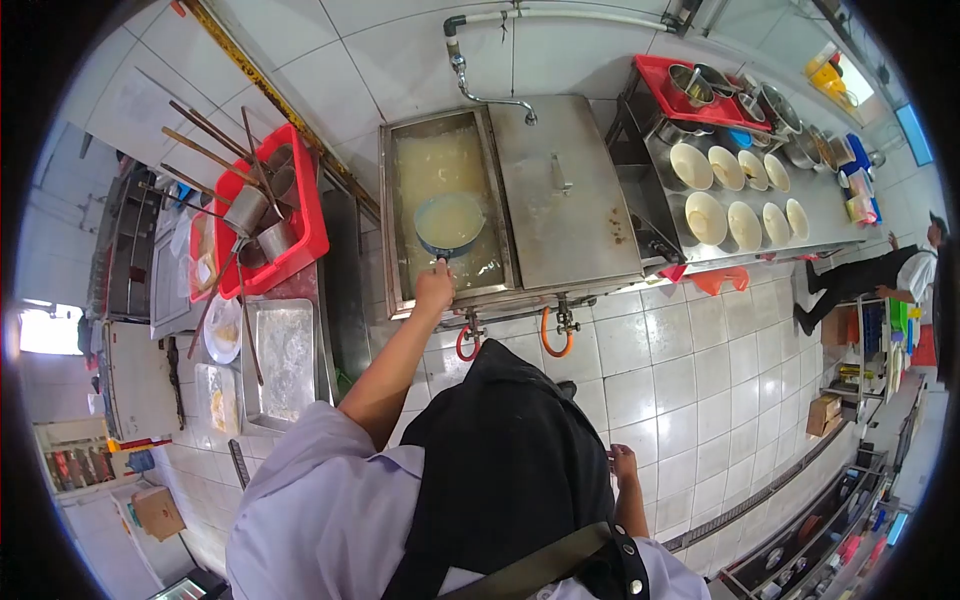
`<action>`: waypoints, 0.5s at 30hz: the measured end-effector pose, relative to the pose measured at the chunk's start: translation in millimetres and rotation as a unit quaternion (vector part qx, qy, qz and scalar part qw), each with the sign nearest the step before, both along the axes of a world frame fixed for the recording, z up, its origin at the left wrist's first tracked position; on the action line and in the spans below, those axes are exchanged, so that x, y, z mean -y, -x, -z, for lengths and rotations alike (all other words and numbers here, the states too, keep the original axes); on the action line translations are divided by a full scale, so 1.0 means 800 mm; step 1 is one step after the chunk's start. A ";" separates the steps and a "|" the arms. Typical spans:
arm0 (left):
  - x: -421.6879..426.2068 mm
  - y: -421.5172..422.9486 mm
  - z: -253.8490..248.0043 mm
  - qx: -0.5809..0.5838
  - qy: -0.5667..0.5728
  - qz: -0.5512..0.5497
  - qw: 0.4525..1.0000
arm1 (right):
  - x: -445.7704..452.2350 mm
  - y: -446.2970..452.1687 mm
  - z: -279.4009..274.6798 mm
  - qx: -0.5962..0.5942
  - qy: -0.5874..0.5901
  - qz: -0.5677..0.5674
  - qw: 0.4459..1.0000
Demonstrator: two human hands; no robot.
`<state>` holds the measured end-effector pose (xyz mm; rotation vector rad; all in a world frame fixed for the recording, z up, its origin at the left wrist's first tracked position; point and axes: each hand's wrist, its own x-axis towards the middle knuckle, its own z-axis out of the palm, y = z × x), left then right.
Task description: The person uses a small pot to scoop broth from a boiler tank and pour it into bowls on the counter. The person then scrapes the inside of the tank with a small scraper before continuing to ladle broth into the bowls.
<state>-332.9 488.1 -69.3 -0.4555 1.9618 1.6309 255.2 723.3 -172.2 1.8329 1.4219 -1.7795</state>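
My left hand (435, 287) is closed around the handle of a small blue saucepan (449, 224). Pale cloudy liquid fills the pan, which sits at the surface of a steel vat (388, 205) of similar yellowish liquid. Whether it floats or rests on something below, I cannot tell. Beside the vat, a steel lid (560, 230) with a handle covers the neighbouring compartment. Down at my right side, away from any object, my right hand (622, 461) hangs loosely open, its fingers slightly bent and partly hidden by my black apron (500, 440).
On the left, a red basket (313, 232) holds long-handled metal strainers, near a metal tray (282, 365). A tap (528, 112) reaches over the vat's divider. Several pale bowls (706, 218) line the steel counter at right. Another person (890, 275) stands at the far right.
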 end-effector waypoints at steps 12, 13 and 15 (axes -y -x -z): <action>-0.037 -0.019 -0.116 -0.104 -0.002 0.053 0.993 | -0.008 -0.051 0.000 0.020 -0.005 -0.054 0.998; -0.046 -0.021 -0.125 -0.107 -0.029 0.070 0.991 | -0.009 -0.055 -0.002 0.021 -0.010 -0.064 0.998; -0.068 -0.023 -0.140 -0.111 -0.056 0.092 0.988 | -0.010 -0.061 -0.006 0.020 -0.015 -0.068 0.997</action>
